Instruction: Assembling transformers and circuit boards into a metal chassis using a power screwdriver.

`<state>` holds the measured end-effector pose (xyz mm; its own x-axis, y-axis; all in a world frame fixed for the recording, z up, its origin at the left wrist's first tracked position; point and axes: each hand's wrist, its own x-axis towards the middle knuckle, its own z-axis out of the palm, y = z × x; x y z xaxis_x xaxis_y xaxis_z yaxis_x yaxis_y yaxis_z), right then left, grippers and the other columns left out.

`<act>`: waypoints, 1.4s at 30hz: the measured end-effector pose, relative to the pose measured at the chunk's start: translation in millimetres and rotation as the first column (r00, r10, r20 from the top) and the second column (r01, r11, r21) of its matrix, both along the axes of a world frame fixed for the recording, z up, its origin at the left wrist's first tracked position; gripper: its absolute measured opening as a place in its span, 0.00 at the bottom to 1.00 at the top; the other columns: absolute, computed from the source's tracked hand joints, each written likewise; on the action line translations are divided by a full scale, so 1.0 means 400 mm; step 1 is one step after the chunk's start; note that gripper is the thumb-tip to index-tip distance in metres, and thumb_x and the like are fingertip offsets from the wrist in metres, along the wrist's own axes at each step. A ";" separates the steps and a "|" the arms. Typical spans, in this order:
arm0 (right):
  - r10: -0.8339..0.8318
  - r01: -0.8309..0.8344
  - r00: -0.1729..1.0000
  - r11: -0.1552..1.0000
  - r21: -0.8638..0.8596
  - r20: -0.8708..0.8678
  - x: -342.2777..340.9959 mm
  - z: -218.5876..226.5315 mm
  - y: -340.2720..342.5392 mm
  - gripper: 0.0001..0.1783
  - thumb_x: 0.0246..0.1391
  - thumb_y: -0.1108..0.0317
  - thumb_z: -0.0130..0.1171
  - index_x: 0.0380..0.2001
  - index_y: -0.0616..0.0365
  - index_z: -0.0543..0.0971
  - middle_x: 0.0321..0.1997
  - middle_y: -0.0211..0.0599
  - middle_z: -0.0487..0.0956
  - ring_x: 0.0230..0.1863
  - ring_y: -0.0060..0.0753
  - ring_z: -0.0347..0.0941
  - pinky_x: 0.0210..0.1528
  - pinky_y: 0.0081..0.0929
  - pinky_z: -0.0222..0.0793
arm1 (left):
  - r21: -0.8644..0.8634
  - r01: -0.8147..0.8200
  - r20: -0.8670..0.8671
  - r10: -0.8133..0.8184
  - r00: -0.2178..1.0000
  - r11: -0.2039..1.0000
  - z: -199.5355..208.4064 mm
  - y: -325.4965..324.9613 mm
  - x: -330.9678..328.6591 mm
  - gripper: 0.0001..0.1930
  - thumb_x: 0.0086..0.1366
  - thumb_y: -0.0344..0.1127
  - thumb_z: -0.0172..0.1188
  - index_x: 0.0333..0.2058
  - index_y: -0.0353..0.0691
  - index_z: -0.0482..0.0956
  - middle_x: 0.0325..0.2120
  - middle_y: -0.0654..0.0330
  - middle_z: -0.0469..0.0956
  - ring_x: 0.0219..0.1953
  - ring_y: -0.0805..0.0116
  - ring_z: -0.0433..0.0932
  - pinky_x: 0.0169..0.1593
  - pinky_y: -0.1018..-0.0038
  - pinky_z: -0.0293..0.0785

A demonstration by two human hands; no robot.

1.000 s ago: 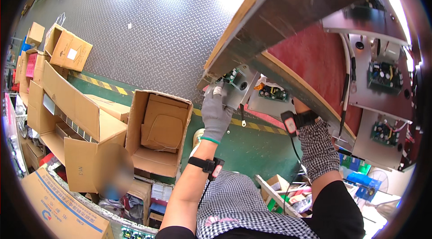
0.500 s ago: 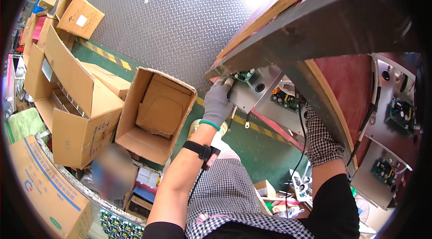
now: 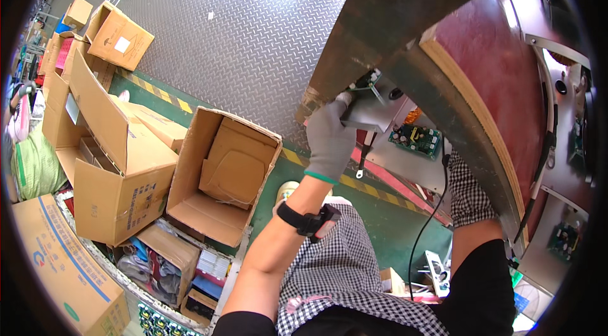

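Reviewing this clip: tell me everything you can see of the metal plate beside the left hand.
The metal plate looks flat and silver-grey, with a round black fitting and part of a green circuit board on it. The dark beam partly hides it. The gloved left hand is at its left edge; whether the fingers grip it is unclear. A dark lead shows below.

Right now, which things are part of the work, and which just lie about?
Likely work things: metal panel at the gloved left hand; nearby circuit board.
Likely lying about: open carton nearest that hand; green sack; blue-striped carton.
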<state>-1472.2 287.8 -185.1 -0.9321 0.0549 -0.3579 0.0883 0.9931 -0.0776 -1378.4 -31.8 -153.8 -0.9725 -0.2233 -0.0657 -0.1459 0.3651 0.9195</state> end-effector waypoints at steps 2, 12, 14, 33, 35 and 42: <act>-0.004 0.004 1.000 1.000 0.000 0.005 -0.006 -0.001 0.008 0.11 0.55 0.63 0.53 0.37 0.58 0.75 0.31 0.37 0.77 0.29 0.35 0.75 0.30 0.29 0.70 | 0.056 0.069 0.047 -0.071 0.996 0.996 0.025 -0.003 -0.003 0.22 0.51 0.21 0.51 0.47 0.38 0.78 0.38 0.44 0.79 0.42 0.49 0.79 0.44 0.69 0.73; -0.060 0.056 0.997 0.994 -0.092 -0.041 0.012 0.040 0.017 0.11 0.56 0.61 0.53 0.35 0.58 0.75 0.29 0.37 0.77 0.27 0.33 0.76 0.27 0.29 0.70 | -0.043 0.106 -0.096 -0.110 0.989 0.993 -0.024 -0.024 0.034 0.15 0.62 0.33 0.56 0.46 0.36 0.77 0.37 0.45 0.79 0.39 0.51 0.79 0.41 0.69 0.73; -0.099 0.071 0.987 0.974 -0.214 -0.124 0.032 0.078 -0.007 0.11 0.56 0.61 0.53 0.34 0.58 0.75 0.28 0.37 0.77 0.26 0.33 0.76 0.27 0.29 0.70 | -0.061 0.101 -0.068 -0.105 0.992 0.993 -0.050 -0.026 0.038 0.15 0.62 0.34 0.57 0.46 0.36 0.77 0.37 0.46 0.79 0.39 0.52 0.79 0.41 0.69 0.73; -0.784 0.225 0.617 0.259 -0.939 -0.068 0.502 0.025 -0.209 0.08 0.49 0.72 0.57 0.33 0.62 0.75 0.25 0.29 0.76 0.26 0.21 0.71 0.30 0.20 0.68 | -0.195 0.156 -0.068 -0.172 0.983 0.968 0.018 -0.057 0.058 0.15 0.54 0.24 0.56 0.42 0.35 0.80 0.31 0.47 0.80 0.34 0.61 0.81 0.37 0.73 0.73; -0.754 0.159 0.633 0.345 -0.925 -0.172 0.505 0.004 -0.200 0.05 0.47 0.75 0.57 0.30 0.62 0.76 0.25 0.27 0.75 0.26 0.18 0.69 0.30 0.19 0.66 | -0.254 0.174 -0.028 -0.187 0.982 0.951 0.033 -0.072 0.083 0.14 0.52 0.23 0.56 0.39 0.34 0.80 0.24 0.49 0.78 0.27 0.64 0.78 0.33 0.74 0.71; -0.829 0.090 0.517 0.299 -0.950 -0.212 0.464 0.008 -0.250 0.11 0.45 0.78 0.52 0.13 0.61 0.66 0.15 0.20 0.64 0.18 0.13 0.57 0.21 0.19 0.53 | -0.148 0.203 -0.025 -0.209 0.978 0.968 0.015 -0.100 0.094 0.11 0.51 0.21 0.57 0.35 0.29 0.79 0.22 0.49 0.76 0.23 0.71 0.74 0.31 0.76 0.71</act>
